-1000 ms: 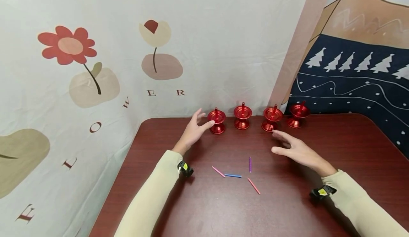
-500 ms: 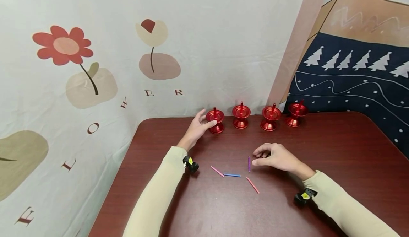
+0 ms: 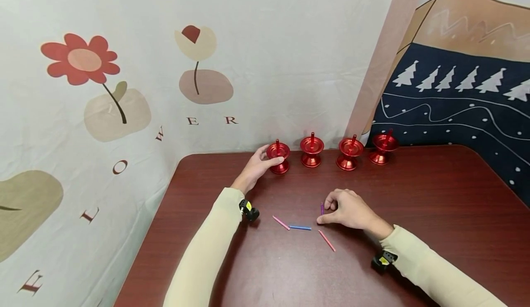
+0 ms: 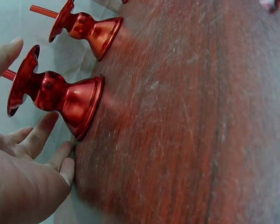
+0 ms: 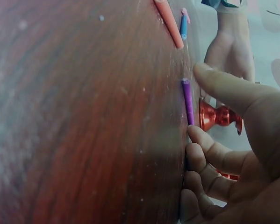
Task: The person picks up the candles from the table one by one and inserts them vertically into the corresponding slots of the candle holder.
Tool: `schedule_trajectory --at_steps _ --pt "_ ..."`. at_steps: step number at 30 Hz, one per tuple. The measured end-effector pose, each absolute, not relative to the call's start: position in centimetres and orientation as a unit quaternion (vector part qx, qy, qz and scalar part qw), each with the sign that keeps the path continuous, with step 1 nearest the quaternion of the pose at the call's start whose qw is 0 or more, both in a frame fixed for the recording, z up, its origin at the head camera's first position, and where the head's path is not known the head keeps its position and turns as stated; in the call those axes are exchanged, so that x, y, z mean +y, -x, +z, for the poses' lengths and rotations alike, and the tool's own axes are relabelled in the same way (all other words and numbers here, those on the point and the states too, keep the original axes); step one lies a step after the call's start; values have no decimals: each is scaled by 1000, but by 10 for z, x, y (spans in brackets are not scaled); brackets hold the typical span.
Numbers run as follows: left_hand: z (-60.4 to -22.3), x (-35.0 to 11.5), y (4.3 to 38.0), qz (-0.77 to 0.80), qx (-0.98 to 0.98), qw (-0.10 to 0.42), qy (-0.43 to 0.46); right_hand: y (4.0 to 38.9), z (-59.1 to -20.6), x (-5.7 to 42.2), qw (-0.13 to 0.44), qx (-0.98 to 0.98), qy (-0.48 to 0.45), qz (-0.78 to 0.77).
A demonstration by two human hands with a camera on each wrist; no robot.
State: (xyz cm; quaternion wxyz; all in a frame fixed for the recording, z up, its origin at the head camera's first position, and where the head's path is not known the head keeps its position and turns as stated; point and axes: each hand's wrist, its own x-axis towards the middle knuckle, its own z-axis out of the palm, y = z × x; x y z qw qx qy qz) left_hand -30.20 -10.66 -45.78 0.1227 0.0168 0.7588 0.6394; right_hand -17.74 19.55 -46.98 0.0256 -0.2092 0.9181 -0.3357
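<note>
My left hand (image 3: 256, 166) is at the leftmost red candle holder (image 3: 278, 151), its thumb in front of the dish and its fingers to the side and behind. In the left wrist view the fingers (image 4: 39, 135) are spread beside the holder's neck, not closed round it. My right hand (image 3: 348, 209) is low over the table with thumb and index finger apart around a purple candle (image 5: 189, 102). The index fingertip is at one end of that candle; the thumb is apart from it. Nearby lie a pink candle (image 3: 281, 223), a blue candle (image 3: 300, 228) and a coral candle (image 3: 327, 241).
More red candle holders, the second (image 3: 311, 151), the third (image 3: 349, 154) and the rightmost (image 3: 383, 149), stand in a row along the back of the brown table (image 3: 265, 270). A printed cloth backdrop (image 3: 269, 58) hangs right behind the table.
My right hand has come left and towards me, from near the third holder down to the purple candle. My left hand has moved slightly right, its thumb now across the leftmost holder.
</note>
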Motion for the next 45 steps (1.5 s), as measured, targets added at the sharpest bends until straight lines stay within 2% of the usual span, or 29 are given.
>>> schedule_trajectory --at_steps 8,13,20,25,35,45 --pt "-457 -100 303 633 765 121 -11 193 -509 210 -43 896 272 -349" --pt "-458 -101 304 631 766 120 -10 184 -491 206 -21 886 272 -375" --pt "-459 -102 304 627 769 125 -6 174 -468 198 30 907 225 -356" --pt "-460 -102 304 613 780 128 -3 173 -470 196 28 908 219 -357" --pt "-459 -102 301 590 796 135 -8 177 -492 199 -26 887 262 -380" --pt "-459 -102 303 583 799 145 -16 170 -469 192 15 910 220 -351"
